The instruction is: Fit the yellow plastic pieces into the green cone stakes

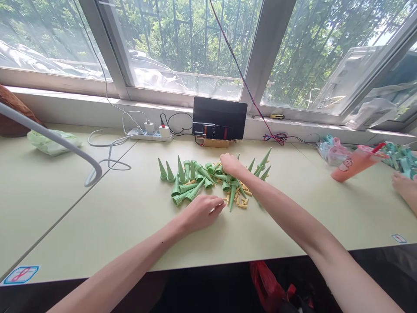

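Green cones (207,184) lay in a loose heap on the worktop (130,208), just beyond the fingers of the left hand (204,209) and beneath those of the right hand (230,165). Several cones stood point-up to the left of the right fingers; others lay on their sides nearer the left ones. Small yellow pieces (243,202) were scattered among them, many just to the right of the left fingertips.

The left fingers were bent, their tips close together beside those pieces; whether they held one could not be told. The right fingers curled down at the far side of the heap, and their tips were too hidden to tell whether they were apart or clamped on something.

Beyond the right fingers, a phone (216,131) stood before a black tablet (220,112). A power strip (150,136) with plugs lay farther off to the left of both hands' fingers, and a pale green bag (54,142) lay well to their left. Well to the right of the right fingers were a pink cup (352,166) with a red straw, a bag of pink and teal loops (334,150) and, at the edge, another person's hand (404,186).
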`<state>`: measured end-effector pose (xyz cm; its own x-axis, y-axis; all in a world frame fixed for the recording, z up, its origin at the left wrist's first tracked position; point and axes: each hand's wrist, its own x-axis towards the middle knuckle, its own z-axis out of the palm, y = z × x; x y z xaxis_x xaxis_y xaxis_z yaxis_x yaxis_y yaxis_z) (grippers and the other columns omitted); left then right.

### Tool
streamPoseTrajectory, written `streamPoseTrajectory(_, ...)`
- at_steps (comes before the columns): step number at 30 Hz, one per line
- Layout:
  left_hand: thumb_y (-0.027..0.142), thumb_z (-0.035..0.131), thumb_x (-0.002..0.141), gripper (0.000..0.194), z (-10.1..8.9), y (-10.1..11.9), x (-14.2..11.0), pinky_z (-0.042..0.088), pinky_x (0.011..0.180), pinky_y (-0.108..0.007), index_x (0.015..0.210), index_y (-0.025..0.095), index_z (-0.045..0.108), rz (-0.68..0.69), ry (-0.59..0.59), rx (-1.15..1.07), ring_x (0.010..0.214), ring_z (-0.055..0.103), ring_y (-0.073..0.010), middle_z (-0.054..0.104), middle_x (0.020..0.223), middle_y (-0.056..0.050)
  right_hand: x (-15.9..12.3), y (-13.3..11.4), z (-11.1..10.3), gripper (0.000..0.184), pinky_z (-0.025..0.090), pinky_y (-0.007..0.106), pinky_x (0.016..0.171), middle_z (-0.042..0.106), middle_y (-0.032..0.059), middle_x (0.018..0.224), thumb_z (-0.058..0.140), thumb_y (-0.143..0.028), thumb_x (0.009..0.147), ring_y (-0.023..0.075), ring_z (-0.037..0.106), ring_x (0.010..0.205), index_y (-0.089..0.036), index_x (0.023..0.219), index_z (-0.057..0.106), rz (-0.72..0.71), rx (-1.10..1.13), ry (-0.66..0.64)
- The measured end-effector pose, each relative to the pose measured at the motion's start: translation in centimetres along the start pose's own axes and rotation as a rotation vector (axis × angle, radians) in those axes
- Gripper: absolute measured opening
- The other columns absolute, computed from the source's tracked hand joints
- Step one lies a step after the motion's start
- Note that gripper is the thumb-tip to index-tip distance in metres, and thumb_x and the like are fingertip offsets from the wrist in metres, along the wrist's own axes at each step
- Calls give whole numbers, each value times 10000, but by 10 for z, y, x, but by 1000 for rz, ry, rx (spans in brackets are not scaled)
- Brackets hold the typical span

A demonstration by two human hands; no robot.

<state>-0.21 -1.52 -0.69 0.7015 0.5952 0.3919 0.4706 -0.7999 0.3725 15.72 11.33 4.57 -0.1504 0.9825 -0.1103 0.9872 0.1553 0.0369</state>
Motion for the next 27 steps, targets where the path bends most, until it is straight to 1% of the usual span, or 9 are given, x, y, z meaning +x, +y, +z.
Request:
streamPoseTrajectory(5, 224, 414, 988, 334, 1, -1, 0, 342, 582, -268, 716, 170, 601, 7, 9, -7, 553, 483, -118, 578, 655, -15, -3, 3, 3, 226, 493, 262, 676, 652, 160, 952, 658, -49, 806, 270, 697, 927, -141, 1012, 662, 14, 34, -6)
streamPoseTrajectory(9, 223, 405, 991, 333, 1, -1, 1, 340, 582, -269, 727, 167, 599, 10, -5, 3, 557, 482, -120, 572, 654, -14, -9, 4, 3, 230, 476, 265, 624, 656, 148, 883, 652, -22, 786, 264, 700, 849, -140, 983, 659, 16, 60, -11)
streamPoseTrajectory(13, 216, 416, 985, 324, 1, -1, 1, 354, 594, -268, 739, 169, 622, 11, 5, -19, 570, 507, -123, 604, 676, -23, -20, 6, 2, 187, 452, 256, 580, 662, 131, 843, 672, -27, 770, 237, 689, 768, -145, 915, 662, 9, 94, -13)
streamPoseTrajectory(17, 216, 411, 986, 327, 1, -1, 1, 356, 595, -266, 752, 170, 635, 15, 11, -22, 584, 524, -126, 612, 679, -26, -29, 9, -1, 128, 440, 252, 573, 676, 129, 895, 704, -103, 779, 212, 667, 736, -152, 889, 661, 15, 129, 3)
streamPoseTrajectory(22, 214, 407, 990, 318, 2, -2, 0, 349, 595, -265, 762, 173, 625, 17, 2, -11, 584, 516, -126, 604, 681, -23, -40, 12, -8, 91, 434, 269, 638, 680, 148, 981, 583, -148, 882, 228, 655, 832, -155, 939, 653, 29, 150, 86)
streamPoseTrajectory(24, 211, 407, 989, 316, 2, -2, -1, 347, 594, -265, 754, 173, 615, 17, -3, -4, 583, 511, -125, 595, 676, -21, -46, 12, -10, 109, 427, 261, 665, 686, 122, 975, 546, -208, 924, 210, 644, 851, -171, 930, 648, -15, 188, 123)
streamPoseTrajectory(27, 203, 411, 985, 307, 2, -1, -1, 342, 592, -269, 748, 173, 604, 11, -3, -1, 577, 501, -124, 586, 670, -17, -60, 13, -6, 151, 405, 242, 661, 687, 67, 848, 560, -282, 930, 176, 622, 791, -183, 844, 636, -145, 300, 130)
